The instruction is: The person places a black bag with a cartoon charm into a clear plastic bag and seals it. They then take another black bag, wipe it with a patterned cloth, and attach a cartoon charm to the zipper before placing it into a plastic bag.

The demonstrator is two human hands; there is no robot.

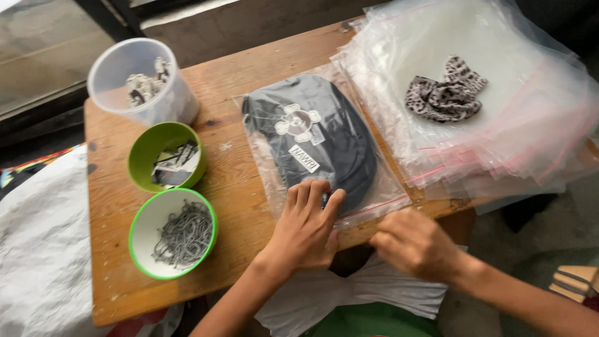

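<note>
1. As I look down on the wooden table (112, 293), three containers stand at its left: a clear plastic tub (140, 81), a green bowl of dark scraps (165, 156), and a green-rimmed bowl of thin metal chains (175, 234).
2. At centre lies a clear bag holding a dark folded garment (318, 140), near the front edge; I judge it light, soft and slippery.
3. My left hand (306, 224) presses its near end, fingers together and flat.
4. My right hand (415, 243) pinches the bag's red-striped sealing edge, probably the firmest place to grip.
5. A stack of empty clear bags (518, 118) on the right bears a leopard-print scrunchie (446, 90).
</note>
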